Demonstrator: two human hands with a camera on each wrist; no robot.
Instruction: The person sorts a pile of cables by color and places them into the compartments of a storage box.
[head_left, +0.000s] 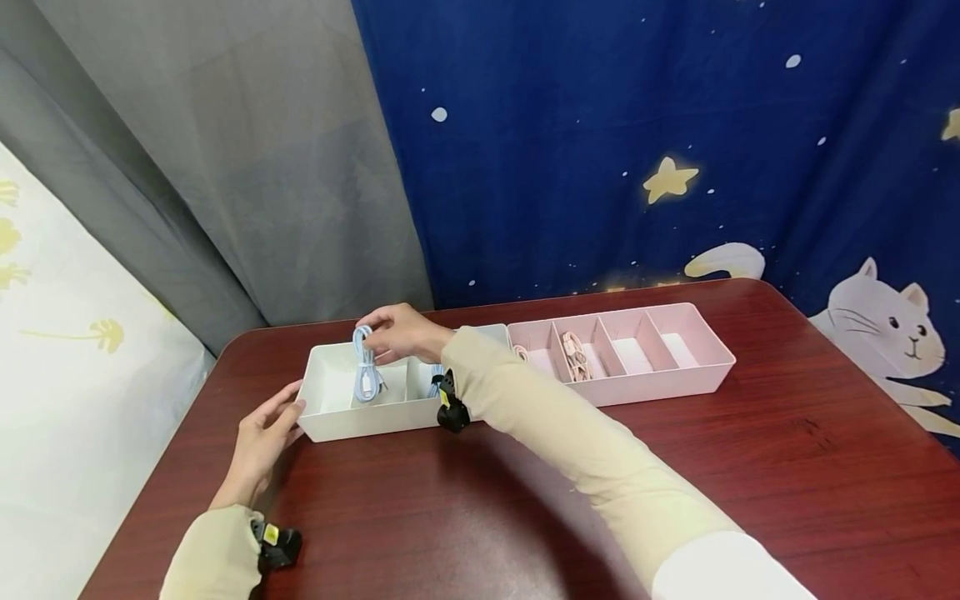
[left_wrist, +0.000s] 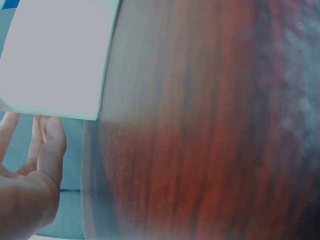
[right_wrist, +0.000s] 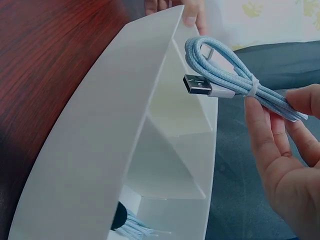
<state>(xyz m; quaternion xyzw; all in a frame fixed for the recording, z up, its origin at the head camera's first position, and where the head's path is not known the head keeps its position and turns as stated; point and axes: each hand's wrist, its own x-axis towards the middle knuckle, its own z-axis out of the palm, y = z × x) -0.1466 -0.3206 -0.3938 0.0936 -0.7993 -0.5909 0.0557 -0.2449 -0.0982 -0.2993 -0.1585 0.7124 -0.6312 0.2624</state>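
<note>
A light-blue braided USB cable (head_left: 366, 371), coiled and tied near its middle, hangs over the left part of the white divided box (head_left: 352, 425). My right hand (head_left: 405, 333) pinches one end of the bundle between thumb and fingers. In the right wrist view, the silver USB plug (right_wrist: 197, 85) points away from that hand. My left hand (head_left: 262, 437) is at the left end of the white box, fingertips touching its end wall. Another blue cable (right_wrist: 132, 227) lies in a compartment further along, partly hidden from the head view by the right wrist.
A pink divided box (head_left: 652, 383) continues the row to the right; pink cables (head_left: 576, 357) lie in its left compartments. Both boxes stand near the back edge of the dark red wooden table (head_left: 420, 525). Grey and blue curtains (head_left: 525, 150) hang behind.
</note>
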